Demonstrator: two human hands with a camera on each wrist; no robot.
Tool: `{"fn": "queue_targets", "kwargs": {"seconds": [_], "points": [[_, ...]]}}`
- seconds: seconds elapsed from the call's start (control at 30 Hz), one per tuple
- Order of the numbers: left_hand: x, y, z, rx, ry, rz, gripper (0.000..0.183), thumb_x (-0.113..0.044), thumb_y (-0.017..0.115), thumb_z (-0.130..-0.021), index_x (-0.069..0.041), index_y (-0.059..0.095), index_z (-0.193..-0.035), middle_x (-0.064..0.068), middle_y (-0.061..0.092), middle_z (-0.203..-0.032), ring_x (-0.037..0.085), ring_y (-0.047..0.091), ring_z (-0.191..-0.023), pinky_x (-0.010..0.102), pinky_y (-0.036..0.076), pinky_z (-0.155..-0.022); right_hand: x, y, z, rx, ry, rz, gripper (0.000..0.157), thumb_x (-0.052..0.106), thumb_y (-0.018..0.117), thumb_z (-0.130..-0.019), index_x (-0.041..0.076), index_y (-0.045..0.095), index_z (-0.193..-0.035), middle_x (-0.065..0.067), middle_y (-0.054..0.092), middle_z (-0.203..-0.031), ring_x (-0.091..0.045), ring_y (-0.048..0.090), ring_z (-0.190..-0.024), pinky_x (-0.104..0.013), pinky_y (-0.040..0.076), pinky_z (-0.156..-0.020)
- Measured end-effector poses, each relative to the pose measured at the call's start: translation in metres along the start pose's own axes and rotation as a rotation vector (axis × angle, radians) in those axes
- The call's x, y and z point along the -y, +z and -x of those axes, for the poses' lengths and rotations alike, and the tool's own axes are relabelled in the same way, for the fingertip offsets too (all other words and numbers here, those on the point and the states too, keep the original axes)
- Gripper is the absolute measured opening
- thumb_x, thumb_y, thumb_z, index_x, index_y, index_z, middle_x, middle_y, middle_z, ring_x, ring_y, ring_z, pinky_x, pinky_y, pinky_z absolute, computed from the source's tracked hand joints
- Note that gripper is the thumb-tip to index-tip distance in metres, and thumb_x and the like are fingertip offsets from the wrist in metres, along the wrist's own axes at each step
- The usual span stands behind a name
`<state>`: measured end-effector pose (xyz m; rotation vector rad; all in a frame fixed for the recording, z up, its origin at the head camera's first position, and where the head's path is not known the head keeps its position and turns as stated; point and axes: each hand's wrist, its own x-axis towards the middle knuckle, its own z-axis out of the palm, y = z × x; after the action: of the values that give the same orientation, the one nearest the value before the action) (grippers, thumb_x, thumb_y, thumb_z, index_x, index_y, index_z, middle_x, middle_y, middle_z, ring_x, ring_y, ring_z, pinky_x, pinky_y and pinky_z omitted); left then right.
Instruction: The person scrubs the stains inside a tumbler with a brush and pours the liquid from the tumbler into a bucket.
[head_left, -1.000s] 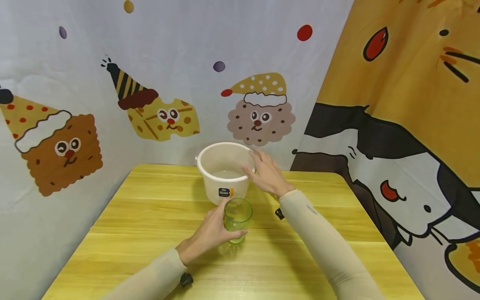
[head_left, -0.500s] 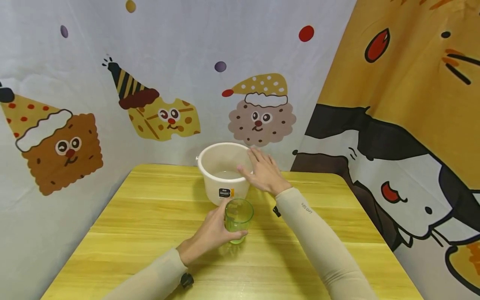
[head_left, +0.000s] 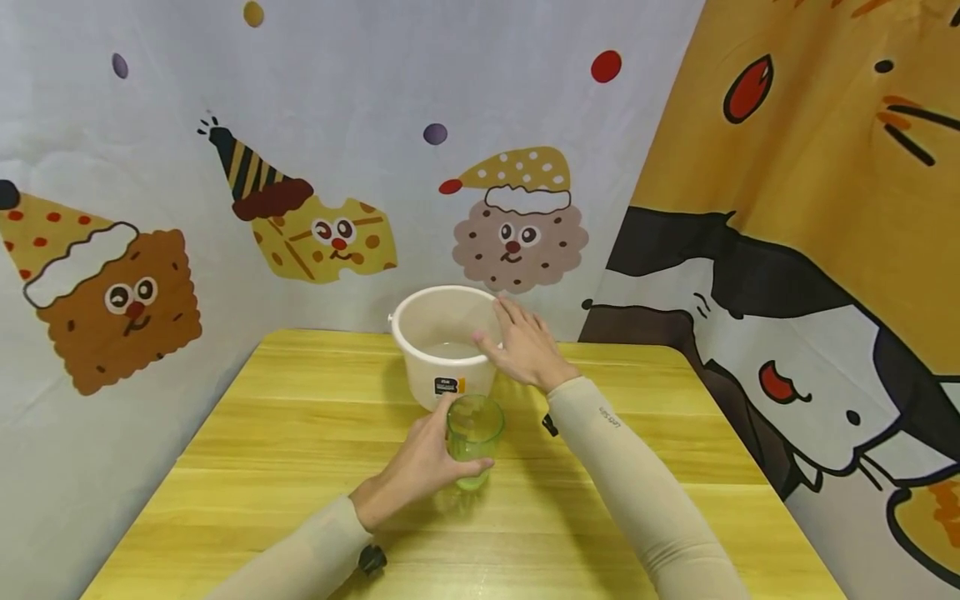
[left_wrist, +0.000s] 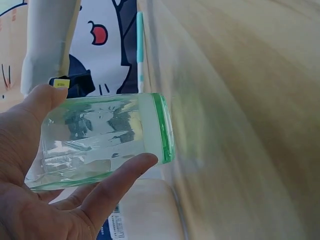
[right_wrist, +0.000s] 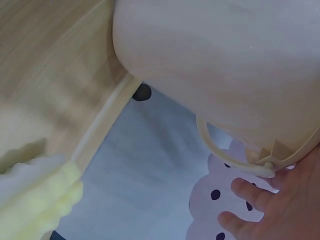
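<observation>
Near the middle of the table, my left hand (head_left: pixel 422 458) holds a clear green drinking glass (head_left: pixel 474 429) upright, thumb and fingers around its side. Up close in the left wrist view, the same glass (left_wrist: pixel 100 140) shows its thick base near the tabletop; contact is uncertain. Just behind it stands a white bucket (head_left: pixel 442 371) with a dark label. My right hand (head_left: pixel 527 343) rests at the bucket's right rim, fingers extended and thumb over the opening. In the right wrist view, fingers (right_wrist: pixel 252 195) lie beside the bucket's handle (right_wrist: pixel 220 152) without curling round it.
A pale yellow and white bumpy object (right_wrist: pixel 45 200) shows at the right wrist view's lower left; its kind is unclear. The wooden table (head_left: pixel 300 433) ends at a printed cloth backdrop (head_left: pixel 337 100) behind the bucket, with another printed cloth (head_left: pixel 810 250) at right.
My right hand has shifted slightly left onto the bucket's rim. The left hand keeps its hold on the glass, which stays in about the same spot. The head view sways a little.
</observation>
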<state>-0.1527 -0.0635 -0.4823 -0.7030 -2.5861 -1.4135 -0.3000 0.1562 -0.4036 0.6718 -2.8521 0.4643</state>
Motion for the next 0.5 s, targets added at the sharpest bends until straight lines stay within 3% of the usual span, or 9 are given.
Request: {"fn": "queue_targets", "kwargs": {"seconds": [0.3,0.5], "points": [[-0.012,-0.009,0.0,-0.023,-0.018,-0.025,0.099,-0.032,0.108,-0.084,-0.019,0.05,-0.162,0.01,0.08,-0.147,0.028,0.084,-0.126,0.044,0.071,-0.105,0.001,0.001,0.001,0.002,0.008,-0.012,0.1,0.076,0.035,-0.115,0.004,0.025,-0.185,-0.016,0.022,-0.196,-0.045,0.03,-0.179,-0.073,0.022,-0.145],[-0.022,-0.021,-0.001,-0.034,-0.017,-0.053,0.102,-0.033,0.109,-0.084,-0.017,0.05,-0.166,0.011,0.079,-0.149,0.028,0.082,-0.129,0.045,0.07,-0.108,-0.001,0.002,0.001,-0.001,0.012,-0.039,0.097,0.07,0.042,-0.117,0.004,0.025,-0.185,-0.015,0.022,-0.196,-0.043,0.028,-0.18,-0.072,0.022,-0.146]]}}
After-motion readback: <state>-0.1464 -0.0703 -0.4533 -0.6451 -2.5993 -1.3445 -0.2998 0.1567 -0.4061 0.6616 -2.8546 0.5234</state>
